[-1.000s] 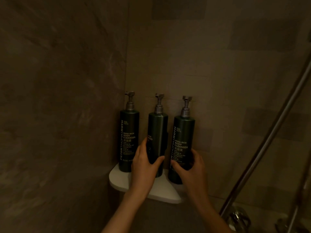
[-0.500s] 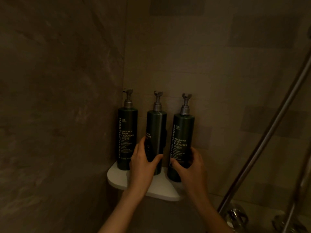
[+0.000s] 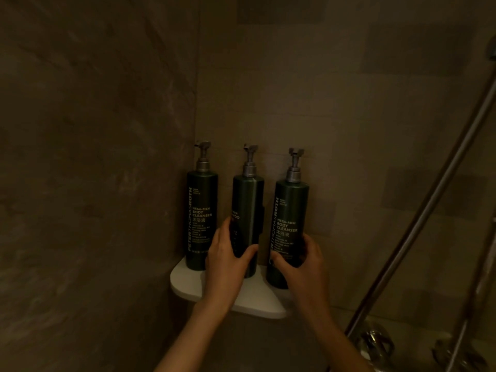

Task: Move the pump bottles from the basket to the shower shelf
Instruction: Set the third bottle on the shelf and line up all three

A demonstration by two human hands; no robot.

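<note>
Three dark green pump bottles stand upright in a row on the white corner shower shelf (image 3: 185, 283). The left bottle (image 3: 201, 210) stands free against the corner. My left hand (image 3: 228, 261) wraps the lower part of the middle bottle (image 3: 248, 200), whose label is turned partly sideways. My right hand (image 3: 303, 264) grips the lower part of the right bottle (image 3: 291, 208), which faces me with its body cleanser label. No basket is in view.
Dim tiled walls meet in the corner behind the shelf. A slanted metal shower rail (image 3: 429, 210) runs along the right side. Chrome tap fittings (image 3: 375, 342) sit at the bottom right, below the shelf.
Both hands stay on the same two bottles. The middle bottle seems turned a little, showing more of its label. The view has shifted slightly.
</note>
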